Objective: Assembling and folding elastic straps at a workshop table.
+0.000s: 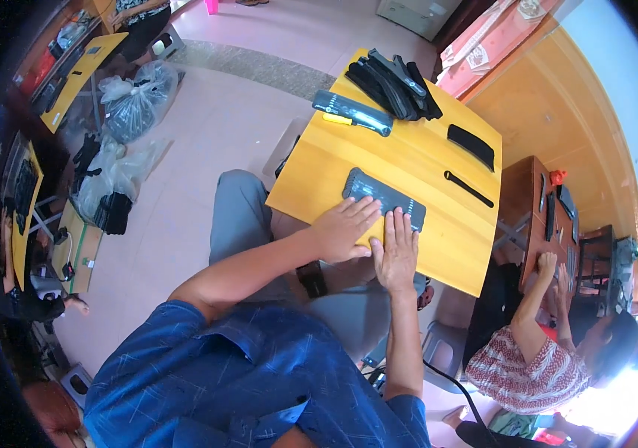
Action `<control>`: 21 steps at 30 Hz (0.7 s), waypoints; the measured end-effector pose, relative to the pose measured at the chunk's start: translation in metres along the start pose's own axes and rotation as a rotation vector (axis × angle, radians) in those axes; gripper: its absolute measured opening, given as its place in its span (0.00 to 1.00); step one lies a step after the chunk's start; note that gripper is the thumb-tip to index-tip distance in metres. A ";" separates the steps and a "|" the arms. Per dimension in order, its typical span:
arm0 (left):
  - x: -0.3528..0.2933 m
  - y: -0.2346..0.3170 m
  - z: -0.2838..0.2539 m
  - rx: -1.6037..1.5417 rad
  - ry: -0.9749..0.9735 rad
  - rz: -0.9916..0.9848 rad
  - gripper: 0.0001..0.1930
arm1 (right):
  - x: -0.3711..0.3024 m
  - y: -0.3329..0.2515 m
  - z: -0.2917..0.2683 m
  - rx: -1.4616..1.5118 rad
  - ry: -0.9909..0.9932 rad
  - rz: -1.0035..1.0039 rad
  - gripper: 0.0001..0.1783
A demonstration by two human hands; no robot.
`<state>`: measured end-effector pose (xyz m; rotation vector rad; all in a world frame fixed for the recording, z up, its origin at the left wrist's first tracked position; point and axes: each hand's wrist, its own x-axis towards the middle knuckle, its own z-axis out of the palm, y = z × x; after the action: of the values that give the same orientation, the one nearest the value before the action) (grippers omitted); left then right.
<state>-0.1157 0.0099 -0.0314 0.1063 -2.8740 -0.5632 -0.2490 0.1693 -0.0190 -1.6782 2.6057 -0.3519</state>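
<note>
A dark grey flat piece with rounded corners and pale marks along it (366, 184) lies on the yellow wooden table (311, 190) in front of me. My left hand (343, 226) rests flat on its near left edge, fingers stretched out. Beside it, my right hand (398, 255) lies with straight fingers over the piece's near edge toward the right. Both hands are open, and neither grips anything. Whatever lies under the fingers is hidden. Farther off is a similar dark piece with a glossy cover (354, 113), with a yellow-handled tool (337, 119) against its near side.
A pile of black strips (390, 86) covers the table's far end. Toward the right are a curved black piece (472, 147) and a narrow black strap (469, 189). Clear plastic bags (139, 101) stand on the floor at left. Another person (531, 366) sits by a brown table at right.
</note>
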 end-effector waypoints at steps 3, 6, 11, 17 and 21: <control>-0.012 -0.014 -0.010 0.066 0.008 -0.071 0.48 | -0.001 0.000 -0.003 0.003 0.006 0.004 0.38; -0.025 -0.023 -0.020 0.078 0.058 -0.140 0.47 | -0.002 0.002 -0.002 0.003 -0.005 0.017 0.40; -0.036 -0.026 -0.030 0.099 0.010 -0.243 0.47 | -0.011 0.013 -0.002 -0.015 0.022 0.093 0.42; -0.038 -0.018 -0.029 0.127 0.097 -0.274 0.46 | -0.016 0.008 0.000 -0.076 0.110 0.185 0.44; -0.042 -0.017 -0.028 0.124 0.149 -0.195 0.45 | -0.007 -0.014 0.002 0.011 0.158 -0.039 0.42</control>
<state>-0.0681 -0.0112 -0.0205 0.4335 -2.7678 -0.3919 -0.2328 0.1698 -0.0190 -1.7685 2.6763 -0.5204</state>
